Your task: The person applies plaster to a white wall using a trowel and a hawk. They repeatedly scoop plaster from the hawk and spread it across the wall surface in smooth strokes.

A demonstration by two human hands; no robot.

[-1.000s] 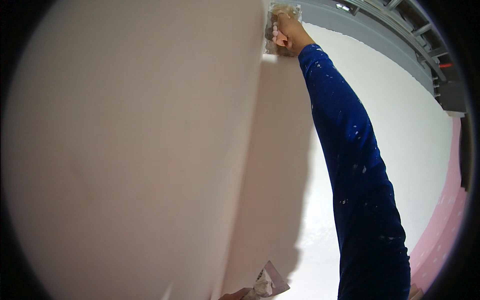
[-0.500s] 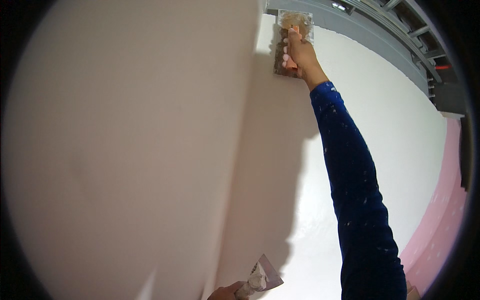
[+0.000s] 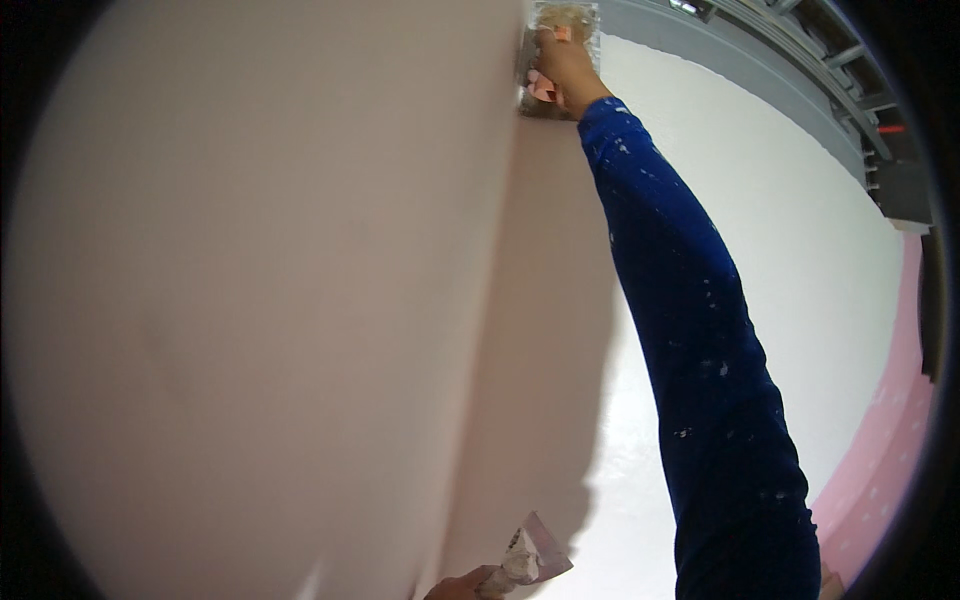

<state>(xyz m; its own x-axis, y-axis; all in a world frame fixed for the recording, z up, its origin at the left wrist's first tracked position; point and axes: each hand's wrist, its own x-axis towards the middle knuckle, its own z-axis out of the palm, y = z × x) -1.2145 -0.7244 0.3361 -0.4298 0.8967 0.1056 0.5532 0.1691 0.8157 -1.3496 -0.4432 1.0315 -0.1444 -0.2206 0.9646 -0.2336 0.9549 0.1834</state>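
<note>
High up at the inner corner, my right hand is closed round the orange handle of a plastering trowel. The trowel's rectangular metal blade lies against the white wall, its left edge close to the corner. Blue, paint-flecked cloth covers my right arm. At the bottom, my left hand grips the handle of a putty knife, its broad blade pointing up and right. Pale filler clings to the knife near the handle. My left fingers show only in part.
A second wall fills the left side and meets the white wall at the corner. Grey metal framing runs along the top right. Beyond the white wall's right side stands a pink wall section with pale spots.
My right hand and the trowel have moved left and slightly up, toward the corner. My left hand with the putty knife has barely shifted.
</note>
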